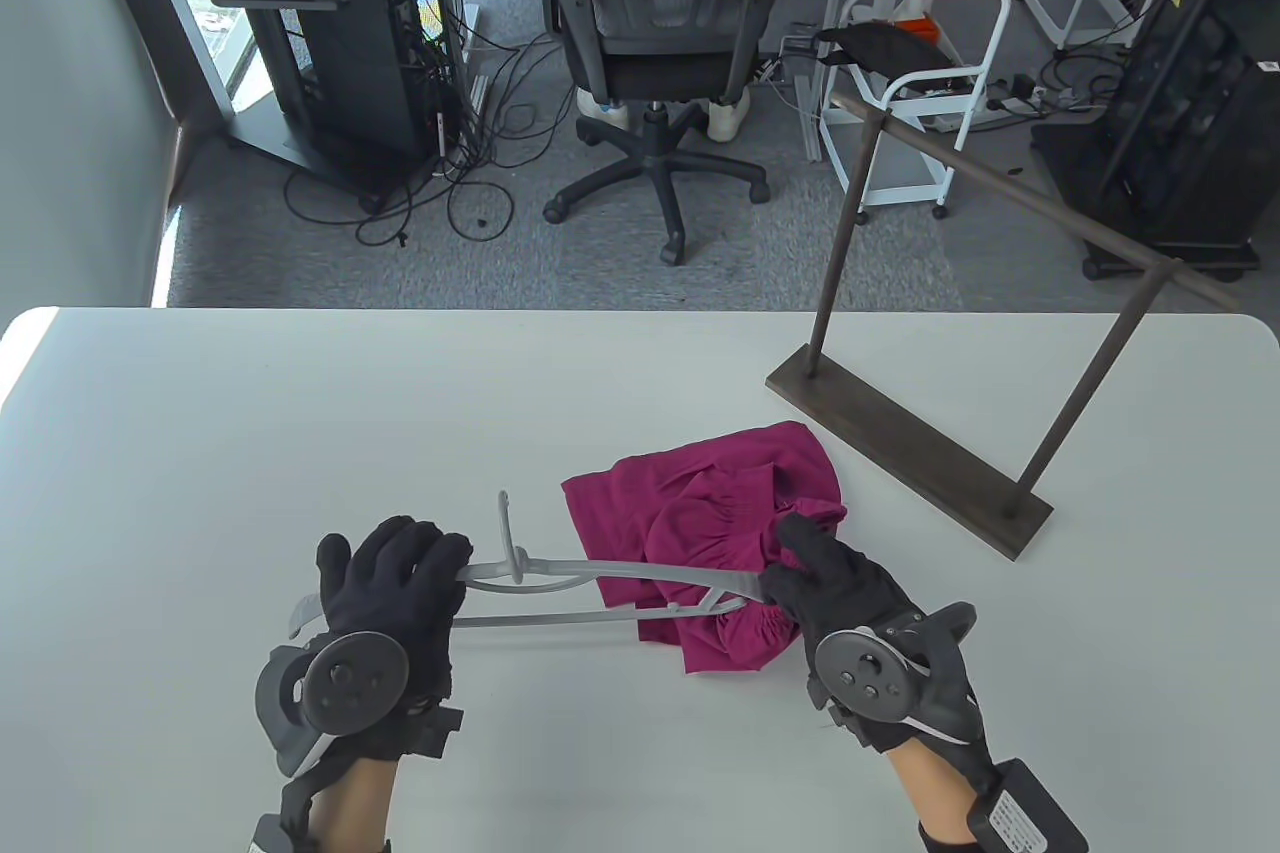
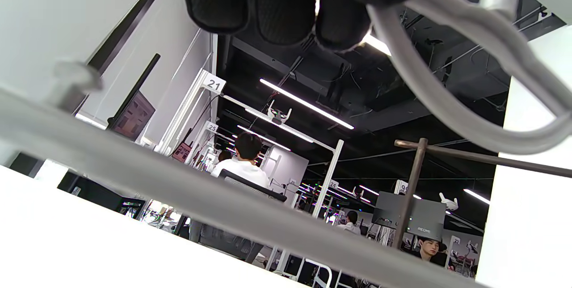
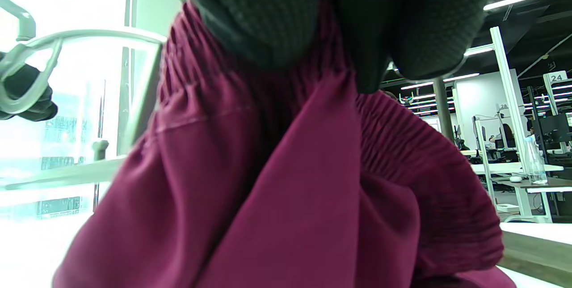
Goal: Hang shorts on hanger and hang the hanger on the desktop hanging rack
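The magenta shorts lie crumpled on the white table, right of centre. A grey hanger lies flat across their near edge, hook pointing away from me. My left hand grips the hanger's left end, fingers curled over the grey arm. My right hand grips the gathered waistband at the hanger's right end. The dark wooden rack stands at the table's far right, its bar bare.
An office chair, a computer stand and white carts stand on the floor beyond the table's far edge. In the left wrist view people sit at desks in the background.
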`<state>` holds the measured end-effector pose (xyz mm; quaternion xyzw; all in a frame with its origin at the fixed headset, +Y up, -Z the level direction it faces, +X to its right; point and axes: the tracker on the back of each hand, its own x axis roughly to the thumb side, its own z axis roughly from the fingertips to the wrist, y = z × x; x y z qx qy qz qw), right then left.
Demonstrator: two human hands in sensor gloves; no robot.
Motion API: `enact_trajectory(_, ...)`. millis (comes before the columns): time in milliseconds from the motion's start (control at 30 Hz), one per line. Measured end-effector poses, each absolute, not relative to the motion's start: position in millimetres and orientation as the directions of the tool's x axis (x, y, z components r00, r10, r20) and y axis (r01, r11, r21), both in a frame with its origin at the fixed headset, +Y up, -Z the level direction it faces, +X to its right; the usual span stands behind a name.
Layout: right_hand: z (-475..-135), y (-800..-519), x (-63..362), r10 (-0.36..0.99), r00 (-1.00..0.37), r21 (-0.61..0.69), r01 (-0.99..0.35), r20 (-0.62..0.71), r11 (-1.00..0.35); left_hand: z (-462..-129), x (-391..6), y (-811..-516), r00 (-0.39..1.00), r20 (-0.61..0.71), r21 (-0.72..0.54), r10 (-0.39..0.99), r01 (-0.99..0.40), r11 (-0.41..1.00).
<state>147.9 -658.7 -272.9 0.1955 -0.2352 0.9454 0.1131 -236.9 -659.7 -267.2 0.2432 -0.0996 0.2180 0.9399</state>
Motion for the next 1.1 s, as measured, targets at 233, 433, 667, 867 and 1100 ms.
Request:
enact_trajectory(233,-272,-661,142,0.08,-0.892,-0.384,-0.271,0.445,-0.882,-270,-228,-648,0.907,0.31,0.5,0.285,-0.41,0.763)
enact_trajectory(433,-272,-662,142,0.116,-0.882,-0.37,-0.308,0.457,-0.877,-274,-231,-657,0.878,0.307,0.483,0.366,-0.475,0.735)
enact_trajectory(667,-271,-666,134,0.136,-0.868,-0.362,-0.336,0.478,-0.87,-279,-202,-670,0.884,0.363,0.425,0.294,-0.438,0.792)
enact_trajectory(867,-273,-670,120,0.17,-0.842,-0.339,-0.381,0.512,-0.86,-279,-174,-681,0.883,0.347,0.371,0.317,-0.439,0.818)
enact_trajectory(1100,-287,-665,127,0.31,-0.815,-0.314,-0.496,0.489,-0.809,-279,-167,-696,0.833,0.327,0.288,0.446,-0.537,0.793)
